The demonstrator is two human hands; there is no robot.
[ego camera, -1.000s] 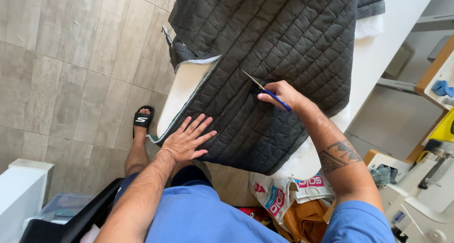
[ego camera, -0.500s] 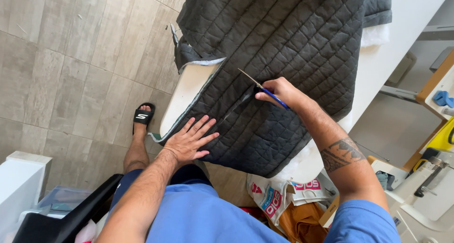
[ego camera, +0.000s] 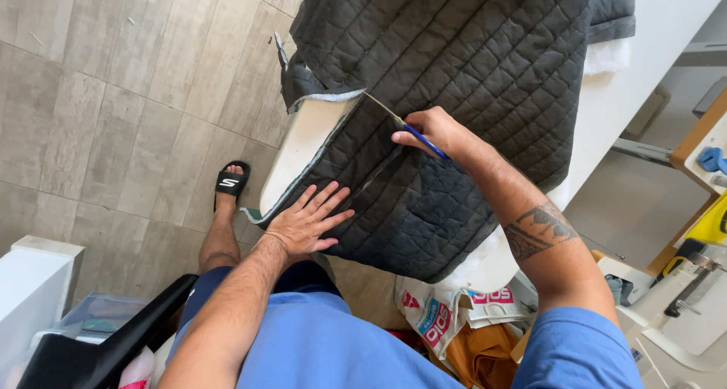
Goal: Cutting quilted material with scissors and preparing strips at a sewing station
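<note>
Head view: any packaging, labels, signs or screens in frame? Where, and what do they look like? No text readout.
Printed plastic bags: on the floor under the table edge, below the quilted fabric; crumpled, white with red and blue print.
Sandal logo: on the strap of the black slide sandal on the tiled floor, left of the table; small white mark.
No signs or screens visible.

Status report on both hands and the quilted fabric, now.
Left hand flat on dark quilted fabric, fingers spread. Right hand grips blue-handled scissors, blades at the fabric edge. Nothing in the way.
</note>
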